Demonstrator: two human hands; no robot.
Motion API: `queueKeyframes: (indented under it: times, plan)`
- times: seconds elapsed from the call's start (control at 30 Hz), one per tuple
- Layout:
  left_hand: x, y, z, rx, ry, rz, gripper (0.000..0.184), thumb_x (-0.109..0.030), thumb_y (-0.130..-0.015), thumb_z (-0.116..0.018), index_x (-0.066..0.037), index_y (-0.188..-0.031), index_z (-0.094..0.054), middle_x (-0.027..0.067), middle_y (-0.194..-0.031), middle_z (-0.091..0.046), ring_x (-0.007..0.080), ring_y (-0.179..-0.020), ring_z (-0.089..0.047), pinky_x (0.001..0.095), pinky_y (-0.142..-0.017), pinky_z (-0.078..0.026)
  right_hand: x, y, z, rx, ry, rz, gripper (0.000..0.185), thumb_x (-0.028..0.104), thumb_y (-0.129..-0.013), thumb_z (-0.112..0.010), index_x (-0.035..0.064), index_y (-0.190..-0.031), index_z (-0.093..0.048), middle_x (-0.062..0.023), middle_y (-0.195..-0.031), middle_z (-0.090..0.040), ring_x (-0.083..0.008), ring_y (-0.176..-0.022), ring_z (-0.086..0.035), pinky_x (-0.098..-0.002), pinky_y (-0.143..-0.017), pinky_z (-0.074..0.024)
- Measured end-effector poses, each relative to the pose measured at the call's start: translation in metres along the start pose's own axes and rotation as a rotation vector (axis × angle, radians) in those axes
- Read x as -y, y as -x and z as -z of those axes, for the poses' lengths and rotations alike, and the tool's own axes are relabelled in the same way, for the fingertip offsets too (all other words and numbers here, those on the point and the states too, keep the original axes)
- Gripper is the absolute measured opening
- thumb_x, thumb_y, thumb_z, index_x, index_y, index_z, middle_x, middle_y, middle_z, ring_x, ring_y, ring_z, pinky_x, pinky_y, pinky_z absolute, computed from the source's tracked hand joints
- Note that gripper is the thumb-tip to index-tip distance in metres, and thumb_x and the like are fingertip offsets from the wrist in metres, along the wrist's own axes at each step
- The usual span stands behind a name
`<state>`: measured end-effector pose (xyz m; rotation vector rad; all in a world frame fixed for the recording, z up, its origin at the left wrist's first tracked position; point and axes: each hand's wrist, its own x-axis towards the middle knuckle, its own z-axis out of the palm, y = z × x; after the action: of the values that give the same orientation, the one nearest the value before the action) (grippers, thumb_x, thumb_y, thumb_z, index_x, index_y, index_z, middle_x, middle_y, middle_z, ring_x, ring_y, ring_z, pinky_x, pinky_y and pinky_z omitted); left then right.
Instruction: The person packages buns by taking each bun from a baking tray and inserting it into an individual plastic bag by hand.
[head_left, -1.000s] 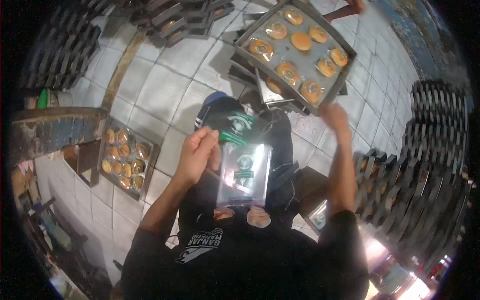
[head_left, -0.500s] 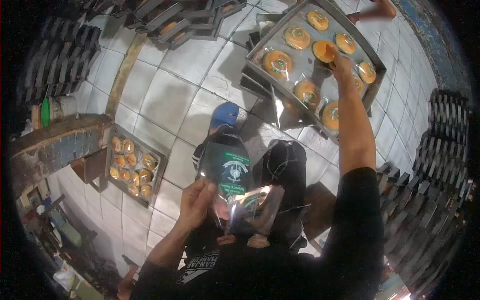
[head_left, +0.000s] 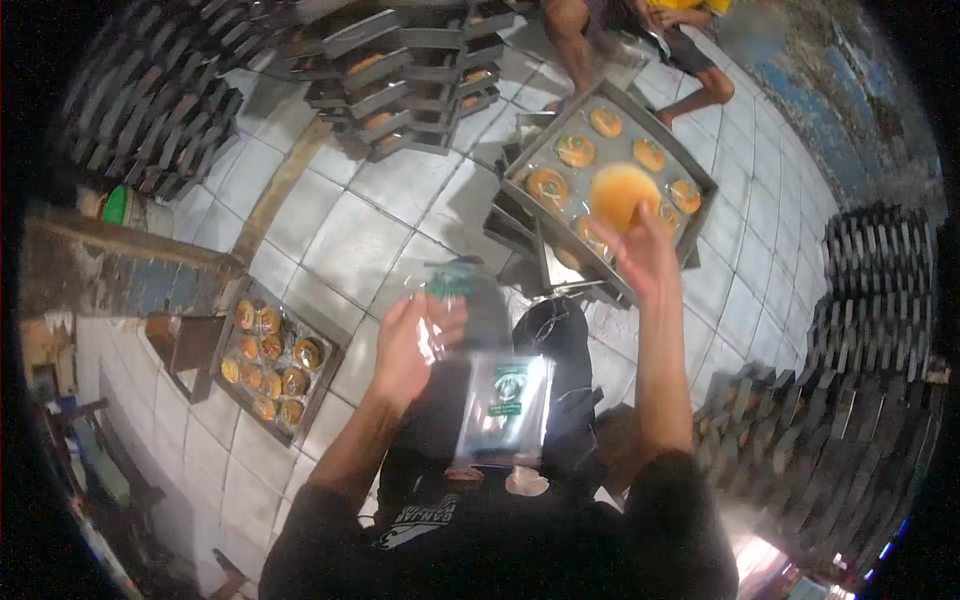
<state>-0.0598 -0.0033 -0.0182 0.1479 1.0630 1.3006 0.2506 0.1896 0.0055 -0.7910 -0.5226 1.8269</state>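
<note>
In my right hand (head_left: 650, 245) is a round golden bun (head_left: 622, 194), blurred by motion and raised above a metal tray (head_left: 705, 205). More round buns (head_left: 575, 151) sit in that tray, several wrapped in clear plastic. My left hand (head_left: 408, 345) grips a clear plastic bag (head_left: 446, 282) with green print, smeared by movement; its opening cannot be made out. On my lap lies a stack of similar clear bags (head_left: 505, 408) with a green and white label.
A second tray (head_left: 290, 432) of packed buns rests on the floor at left. Stacked trays (head_left: 385, 80) rise at the back, with more stacks (head_left: 820, 420) at right. Another person's leg (head_left: 700, 95) shows beyond the bun tray. A wooden bench (head_left: 130, 255) is at left.
My right hand has lifted the bun off the tray and drawn it nearer. The left hand has raised its bag away from the lap, uncovering the bag stack. The view has shifted.
</note>
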Motion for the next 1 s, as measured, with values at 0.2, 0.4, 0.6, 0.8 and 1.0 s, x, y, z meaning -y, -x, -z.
queueKeyframes:
  times: [0.2, 0.4, 0.6, 0.8, 1.0]
  plan:
    - [0.000, -0.041, -0.033, -0.049, 0.199, -0.033, 0.022, -0.023, -0.106, -0.056, -0.002, -0.111, -0.053, 0.0228, -0.118, -0.067, 0.0333, -0.108, -0.070, 0.0466, -0.086, -0.060, -0.073, 0.169, -0.104, 0.220, 1.133, 0.503, 0.047, -0.003, -0.081, -0.075, 0.0018, -0.125, -0.061, -0.0160, -0.128, -0.063, -0.0343, -0.114, -0.066, -0.0434, -0.099, -0.0546]
    - [0.005, 0.014, -0.091, 0.245, 0.165, 0.067, 0.041, -0.036, -0.107, -0.048, -0.002, -0.125, -0.059, 0.0124, -0.123, -0.067, 0.0271, -0.107, -0.069, 0.0411, -0.092, -0.057, -0.086, 0.165, -0.063, 0.235, 1.520, 1.125, 0.047, -0.012, -0.065, -0.073, 0.0027, -0.110, -0.067, -0.0174, -0.119, -0.067, -0.0367, -0.114, -0.066, -0.0422, -0.098, -0.0535]
    - [0.011, 0.029, -0.069, 0.319, 0.261, 0.208, 0.038, -0.034, -0.106, -0.049, -0.004, -0.126, -0.063, 0.0108, -0.123, -0.069, 0.0265, -0.110, -0.068, 0.0428, -0.096, -0.054, -0.097, 0.190, -0.107, 0.231, 1.606, 0.924, 0.042, 0.006, -0.082, -0.074, 0.0050, -0.122, -0.063, -0.0162, -0.130, -0.064, -0.0329, -0.125, -0.060, -0.0539, -0.114, -0.0347]
    - [0.039, 0.062, -0.081, 0.143, -0.036, -0.128, 0.045, -0.037, -0.106, -0.050, -0.005, -0.138, -0.053, 0.0114, -0.138, -0.060, 0.0261, -0.128, -0.056, 0.0405, -0.115, -0.039, -0.120, 0.166, -0.088, 0.312, 1.745, 0.847, 0.055, 0.001, -0.086, -0.062, 0.0033, -0.140, -0.056, -0.0178, -0.143, -0.058, -0.0339, -0.143, -0.047, -0.0603, -0.123, -0.0192]
    - [0.018, 0.004, -0.099, 0.203, 0.232, -0.209, 0.045, -0.032, -0.105, -0.054, -0.007, -0.143, -0.047, 0.0083, -0.133, -0.060, 0.0224, -0.125, -0.057, 0.0408, -0.108, -0.045, -0.104, 0.124, -0.102, 0.321, 1.718, 0.769, 0.050, 0.006, -0.088, -0.063, 0.0042, -0.138, -0.056, -0.0164, -0.134, -0.063, -0.0335, -0.131, -0.056, -0.0604, -0.121, -0.0235]
